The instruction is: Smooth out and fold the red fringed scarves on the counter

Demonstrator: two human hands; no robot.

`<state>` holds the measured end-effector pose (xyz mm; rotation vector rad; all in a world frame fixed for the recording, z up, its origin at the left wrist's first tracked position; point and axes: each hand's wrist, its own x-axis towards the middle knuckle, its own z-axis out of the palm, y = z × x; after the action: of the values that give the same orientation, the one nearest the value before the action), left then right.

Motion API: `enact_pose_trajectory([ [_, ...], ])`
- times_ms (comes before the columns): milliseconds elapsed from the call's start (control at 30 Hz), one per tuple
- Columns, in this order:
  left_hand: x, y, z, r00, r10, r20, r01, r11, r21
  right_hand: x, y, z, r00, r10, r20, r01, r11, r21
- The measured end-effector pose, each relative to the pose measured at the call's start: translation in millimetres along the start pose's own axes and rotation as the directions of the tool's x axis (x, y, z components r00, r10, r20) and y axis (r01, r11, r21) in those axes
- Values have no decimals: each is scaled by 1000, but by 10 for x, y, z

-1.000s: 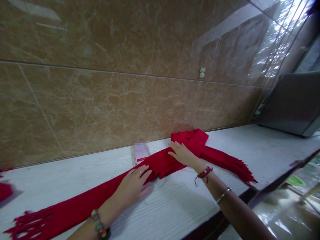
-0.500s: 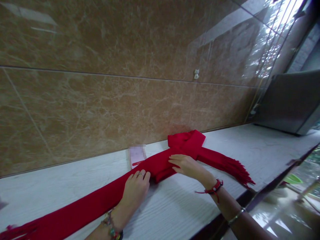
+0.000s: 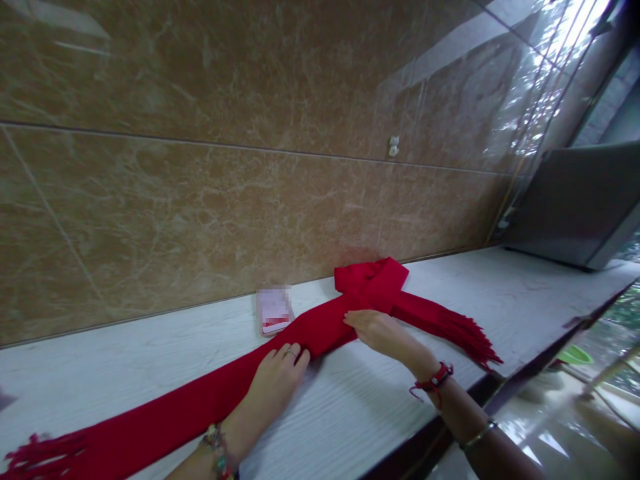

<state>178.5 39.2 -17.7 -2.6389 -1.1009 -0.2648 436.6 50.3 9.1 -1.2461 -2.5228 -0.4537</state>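
Observation:
A long red scarf [image 3: 175, 410] lies across the white surface, crossed over itself in a loop near the wall, with fringed ends at far left and right. My left hand [image 3: 280, 377], wearing a ring, is closed on its near edge around the middle, fingers bent over the cloth, thumb hidden. Farther right, my right hand [image 3: 383, 333] has its fingers pressed together on the scarf just below the crossing. Its palm side is out of sight. A phone [image 3: 275, 327] with a blurred screen lies right behind the scarf.
A brown marbled tile wall [image 3: 200, 220] rises along the back of the white countertop [image 3: 390, 393]. At the far right stands a grey box-like appliance [image 3: 565, 200]. Beyond the counter's front edge a green basin [image 3: 575, 355] sits lower down.
The folded flap under the scarf's near edge between my hands has flattened out of sight. Both hands have shifted slightly right, and the right fingers have drawn together.

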Motion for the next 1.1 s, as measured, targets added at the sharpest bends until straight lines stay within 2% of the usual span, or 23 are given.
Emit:
enact_pose_trajectory([
  [67, -11, -14, 43, 998, -70, -4, 70, 997, -27, 2, -15, 5, 999, 36, -10, -36, 999, 37],
  [133, -24, -45, 67, 993, -105, -62, 100, 991, -87, 31, -34, -8, 996, 88, -27, -86, 994, 69],
  [267, 49, -79, 83, 985, -71, -158, 34, 974, -224, 170, -95, -24, 971, 239, -1, -237, 966, 103],
  [367, 233, -64, 80, 988, -62, -141, 22, 963, -269, 284, -127, 30, 947, 316, 55, -319, 947, 49],
  [533, 480, -96, 134, 998, -45, -39, 32, 955, -293, 308, -66, 210, 932, 313, 182, -306, 950, -66],
  [633, 485, -160, 220, 999, -29, 15, 33, 953, -302, 260, -19, 305, 939, 297, 175, -284, 954, -95],
  [800, 457, -164, 271, 999, -41, 8, 41, 952, -302, 232, -16, 371, 944, 292, 155, -274, 954, -125],
  [900, 393, -145, 170, 998, -62, 32, 69, 958, -279, 234, -19, 349, 940, 313, 138, -298, 947, -121],
  [967, 268, -193, 66, 995, -73, 61, 86, 962, -259, 255, -29, 292, 941, 328, 87, -315, 940, -131],
  [1033, 55, -309, -32, 994, -72, 83, 90, 967, -239, 311, -83, 193, 950, 311, 2, -308, 942, -132],
  [1100, -229, -477, -98, 992, -77, 103, 99, 970, -222, 401, -220, 65, 967, 245, -71, -251, 964, -90],
])
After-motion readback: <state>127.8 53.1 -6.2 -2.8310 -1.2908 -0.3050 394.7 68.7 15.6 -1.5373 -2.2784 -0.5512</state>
